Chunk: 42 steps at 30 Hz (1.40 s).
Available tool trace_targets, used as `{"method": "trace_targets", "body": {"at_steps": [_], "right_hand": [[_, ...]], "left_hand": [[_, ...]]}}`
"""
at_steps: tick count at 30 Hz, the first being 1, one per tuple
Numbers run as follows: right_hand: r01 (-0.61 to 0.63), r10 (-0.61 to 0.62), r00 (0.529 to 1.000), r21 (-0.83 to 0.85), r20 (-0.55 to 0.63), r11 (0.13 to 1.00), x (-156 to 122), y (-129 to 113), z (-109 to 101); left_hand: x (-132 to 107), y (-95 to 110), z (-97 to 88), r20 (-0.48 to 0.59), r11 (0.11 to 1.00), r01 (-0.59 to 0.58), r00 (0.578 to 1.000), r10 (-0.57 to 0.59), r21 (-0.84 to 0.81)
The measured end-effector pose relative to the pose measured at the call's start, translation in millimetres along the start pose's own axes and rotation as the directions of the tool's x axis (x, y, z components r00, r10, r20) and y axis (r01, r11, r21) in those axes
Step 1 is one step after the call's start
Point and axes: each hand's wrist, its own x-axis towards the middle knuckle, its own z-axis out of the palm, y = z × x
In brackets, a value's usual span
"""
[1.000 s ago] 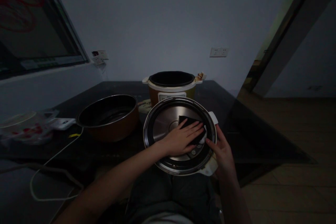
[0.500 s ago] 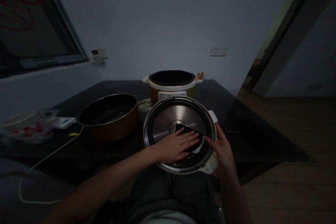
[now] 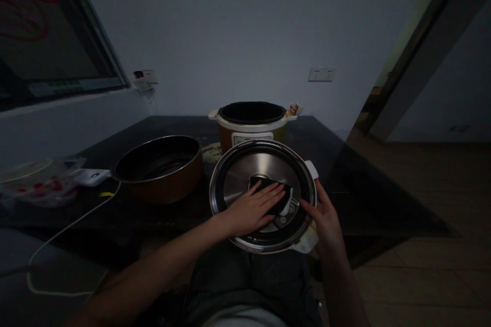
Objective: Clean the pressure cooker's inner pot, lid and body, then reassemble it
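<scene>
A round cooker lid [image 3: 238, 163] is tilted up above my lap, its steel inner face and black sealing ring toward me. My left hand [image 3: 253, 208] lies flat with fingers stretched over a folded black cloth [image 3: 278, 204] with a white edge, pressing it against the lid's inside. At the lid's right rim, my right hand [image 3: 326, 217] grips the edge, thumb on the inner face and the other fingers partly hidden behind it. Just behind the lid stands an electric cooker [image 3: 251, 125] with its top uncovered and a dark inside.
A brown pot with a black inside [image 3: 161, 168] stands left on the dark table [image 3: 368, 199]. Further left are a white device [image 3: 92, 177], a pale cable [image 3: 72, 225] and a plastic bag with red marks [image 3: 49, 189]. Wall sockets [image 3: 321, 74] are behind.
My left hand has slid the cloth a little to the left across the lid, baring small fittings near its right side. The right hand and the lid have stayed almost in place.
</scene>
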Motion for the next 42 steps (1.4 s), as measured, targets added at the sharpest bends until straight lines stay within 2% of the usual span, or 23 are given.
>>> {"method": "trace_targets", "body": {"at_steps": [6, 10, 20, 28, 34, 39, 42], "right_hand": [[0.001, -0.001, 1.000, -0.003, 0.015, 1.000, 0.6, 1.4, -0.7], [0.015, -0.015, 1.000, 0.011, 0.020, 1.000, 0.9, 2.1, -0.9], [0.014, -0.014, 1.000, 0.040, 0.008, 0.999, 4.3, 2.2, -0.7], [-0.018, 0.018, 1.000, 0.020, -0.004, 1.000, -0.6, -4.1, 2.8], [-0.030, 0.030, 1.000, 0.017, 0.002, 0.999, -1.7, -6.7, 3.7], [-0.035, 0.035, 0.999, 0.004, 0.004, 0.999, -2.0, -5.7, 2.9], [-0.048, 0.048, 0.999, 0.033, 0.004, 0.998, -2.5, -5.6, 3.0]], "left_hand": [[36.0, -4.0, -9.8, -0.066, 0.997, 0.075, 0.995, -0.074, 0.015], [44.2, 2.5, -9.4, -0.092, 0.997, 0.075, 0.993, -0.077, -0.025], [26.7, 18.2, -12.0, 0.009, 0.975, -0.066, 0.998, 0.069, -0.214], [13.8, 16.7, -9.8, -0.008, 0.949, -0.118, 0.993, 0.121, -0.292], [1.4, 26.6, -3.0, 0.012, 0.973, -0.041, 0.999, 0.045, -0.227], [-14.3, 37.5, -6.1, 0.073, 0.975, 0.076, 0.995, -0.062, -0.209], [-24.3, 40.7, -7.6, 0.089, 0.969, 0.102, 0.993, -0.083, -0.227]]}}
